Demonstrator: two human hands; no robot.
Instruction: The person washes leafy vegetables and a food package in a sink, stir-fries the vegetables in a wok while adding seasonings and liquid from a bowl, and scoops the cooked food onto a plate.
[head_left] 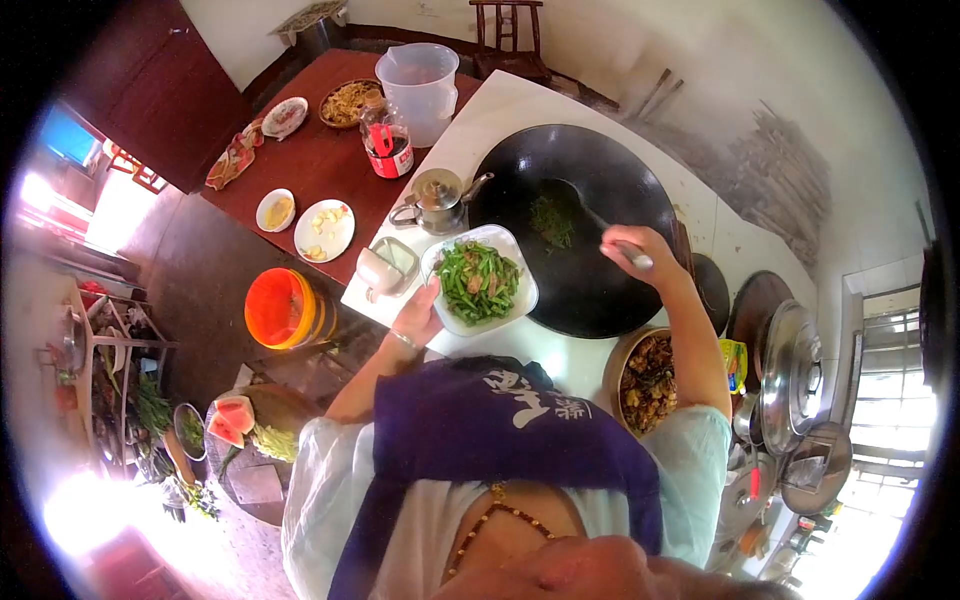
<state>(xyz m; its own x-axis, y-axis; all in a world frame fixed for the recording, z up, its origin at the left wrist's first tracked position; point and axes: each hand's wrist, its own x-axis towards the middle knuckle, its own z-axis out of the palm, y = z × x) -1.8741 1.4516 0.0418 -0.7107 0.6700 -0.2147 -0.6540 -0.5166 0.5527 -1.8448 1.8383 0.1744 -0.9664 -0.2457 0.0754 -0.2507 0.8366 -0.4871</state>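
Note:
My left hand (418,318) grips the near-left edge of a white square bowl (529,295), which holds cut green vegetables (478,280) with bits of meat. The bowl is held beside the large black wok (620,290), over its left rim. In my right hand (648,250) is the handle of a wok spatula (596,214); its shaft slopes down into the wok, and its head is hard to make out. A small heap of green pieces (552,222) lies at the wok's bottom, near the spatula's head.
Left of the wok stand a metal teapot (438,200) and a white lidded container (386,268). A red-brown table (330,185) bears plates, a sauce jug (387,150) and a plastic pitcher (418,95). A pan of cooked food (646,382) sits by my right forearm; an orange bucket (280,310) is on the floor.

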